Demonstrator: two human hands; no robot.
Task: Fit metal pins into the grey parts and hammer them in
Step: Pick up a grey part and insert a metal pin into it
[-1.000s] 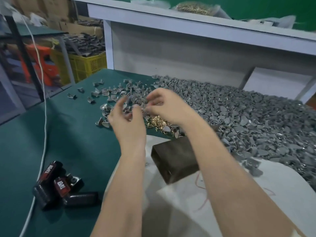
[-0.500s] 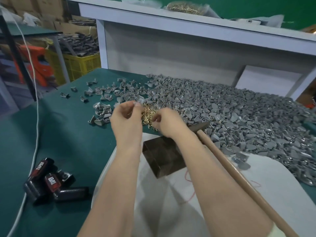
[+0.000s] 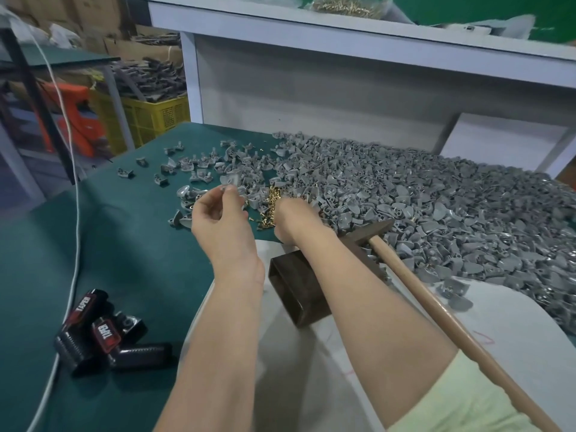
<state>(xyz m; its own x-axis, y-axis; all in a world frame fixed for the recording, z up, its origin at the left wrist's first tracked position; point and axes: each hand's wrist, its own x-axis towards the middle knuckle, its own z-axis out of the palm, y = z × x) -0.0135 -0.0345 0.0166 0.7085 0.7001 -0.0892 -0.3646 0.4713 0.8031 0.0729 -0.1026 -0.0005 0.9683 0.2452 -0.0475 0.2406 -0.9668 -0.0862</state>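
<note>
The left hand (image 3: 221, 222) is holding up one small grey part (image 3: 230, 181), pinching it between thumb and fingertips above the tabletop (image 3: 124, 244). The right hand (image 3: 294, 216) is reaching down onto a small heap of brass-coloured pins (image 3: 270, 207) just beside it; its fingers are hiding behind the back of the hand, so their grip cannot be told. A big pile of grey parts (image 3: 436, 207) is lying to the right. A hammer (image 3: 414, 285) is lying with its head by a dark metal block (image 3: 299, 291) on a white cloth (image 3: 514, 322). Black packs (image 3: 99, 335) and a white cable (image 3: 73, 213) are lying far left.
</note>
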